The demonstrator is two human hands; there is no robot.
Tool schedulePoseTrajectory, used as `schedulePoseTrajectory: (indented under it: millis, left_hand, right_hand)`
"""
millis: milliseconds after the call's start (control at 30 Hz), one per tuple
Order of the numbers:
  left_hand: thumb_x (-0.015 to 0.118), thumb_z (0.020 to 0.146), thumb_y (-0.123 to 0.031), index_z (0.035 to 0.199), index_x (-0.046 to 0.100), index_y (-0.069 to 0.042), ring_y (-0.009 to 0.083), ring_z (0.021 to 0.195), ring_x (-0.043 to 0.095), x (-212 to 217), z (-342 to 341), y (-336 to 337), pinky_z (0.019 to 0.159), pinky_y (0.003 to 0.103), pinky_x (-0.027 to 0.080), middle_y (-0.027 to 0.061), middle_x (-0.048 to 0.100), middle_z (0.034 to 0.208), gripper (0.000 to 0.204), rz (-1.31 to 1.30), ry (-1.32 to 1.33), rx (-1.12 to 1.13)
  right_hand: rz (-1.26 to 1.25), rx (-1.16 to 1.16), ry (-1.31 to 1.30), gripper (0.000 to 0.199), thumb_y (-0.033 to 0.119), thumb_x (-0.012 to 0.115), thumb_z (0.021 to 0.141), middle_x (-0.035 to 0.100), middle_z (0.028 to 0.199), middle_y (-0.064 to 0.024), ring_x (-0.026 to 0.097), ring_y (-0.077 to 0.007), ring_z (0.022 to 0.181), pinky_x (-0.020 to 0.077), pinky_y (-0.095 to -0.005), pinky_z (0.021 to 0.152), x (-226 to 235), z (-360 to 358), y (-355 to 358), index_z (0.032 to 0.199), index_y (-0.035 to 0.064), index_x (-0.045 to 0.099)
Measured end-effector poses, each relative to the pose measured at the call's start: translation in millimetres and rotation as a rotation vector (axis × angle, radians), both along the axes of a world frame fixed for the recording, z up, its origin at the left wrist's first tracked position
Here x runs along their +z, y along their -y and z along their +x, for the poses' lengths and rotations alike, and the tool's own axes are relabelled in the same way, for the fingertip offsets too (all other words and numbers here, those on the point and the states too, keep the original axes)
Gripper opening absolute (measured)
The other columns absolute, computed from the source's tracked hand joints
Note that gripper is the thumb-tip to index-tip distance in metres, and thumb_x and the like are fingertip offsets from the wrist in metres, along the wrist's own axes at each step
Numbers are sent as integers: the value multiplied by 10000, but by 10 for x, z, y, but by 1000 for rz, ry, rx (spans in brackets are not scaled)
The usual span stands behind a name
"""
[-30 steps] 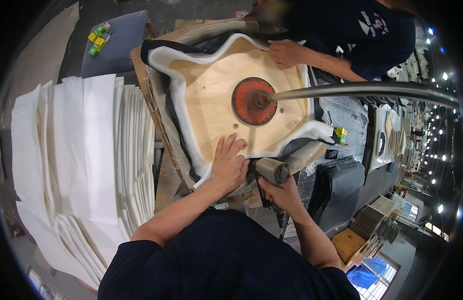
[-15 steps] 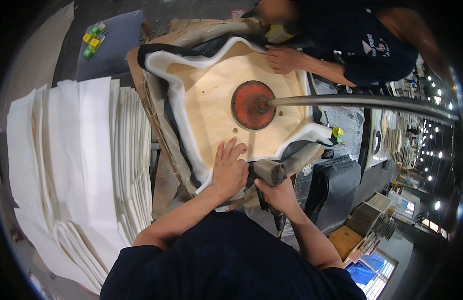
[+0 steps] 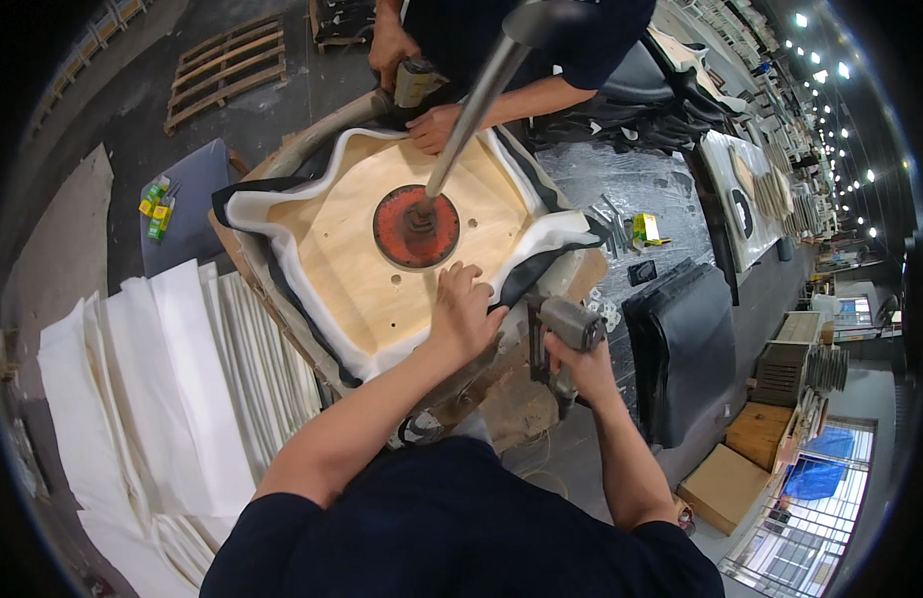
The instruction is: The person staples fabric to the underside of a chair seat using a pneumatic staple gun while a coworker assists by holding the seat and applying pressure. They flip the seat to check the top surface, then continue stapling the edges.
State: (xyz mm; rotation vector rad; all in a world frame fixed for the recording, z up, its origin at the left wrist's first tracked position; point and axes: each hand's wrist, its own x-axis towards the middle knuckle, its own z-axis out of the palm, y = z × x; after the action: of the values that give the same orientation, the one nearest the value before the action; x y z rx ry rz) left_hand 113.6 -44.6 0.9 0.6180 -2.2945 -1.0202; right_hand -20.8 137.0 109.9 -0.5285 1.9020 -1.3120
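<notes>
My right hand [image 3: 589, 371] grips a grey staple gun [image 3: 571, 324] just off the near right edge of the work piece. That piece is a pale wooden board [image 3: 332, 269] lined with white padding [image 3: 282, 254], with black cover material [image 3: 267, 249] around the outside. My left hand [image 3: 463, 317] lies on the board's near edge, fingers stretched and thumb apart, holding nothing. A round red disc [image 3: 390, 224] on a slanting metal rod [image 3: 481, 95] rests on the middle of the board. Across from me, a co-worker's hand [image 3: 437, 130] touches the far edge, and their other hand holds another tool [image 3: 414, 82].
White padding sheets [image 3: 172, 379] stand stacked at left. Black sheets [image 3: 681, 349] lie at right beside a plastic-covered table [image 3: 621, 184] with a yellow-green box [image 3: 646, 229]. Similar boxes [image 3: 155, 207] sit on a grey surface at far left. A wooden pallet [image 3: 227, 70] lies beyond.
The view has shifted, and the work piece appears turned. My left hand is now nearer the right corner. The staple gun has moved right, away from the edge. The co-worker's second tool has come into view.
</notes>
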Motion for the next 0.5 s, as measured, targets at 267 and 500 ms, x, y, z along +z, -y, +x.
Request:
schedulePoseTrajectory:
  millis: [267,500]
  left_hand:
    - [875,894,-298,905,821,10,481,1543,389,-78,-452,-135,1319,594,258,212,566,1471,313,-49,248,22]
    - [792,951,-275,931,856,-47,408,1616,319,-159,-552,-146,1366,583,190,109,534,1551,238,55,266,79]
  right_hand:
    - [257,170,8,396,238,895,967,696,823,2,579,-93,556,457,-273,494,-126,-739,284,1248,11,735]
    - [416,312,70,412,312,914,947,693,786,-19,568,-117,522,462,-319,458,-197,-961,625,1175,10,750]
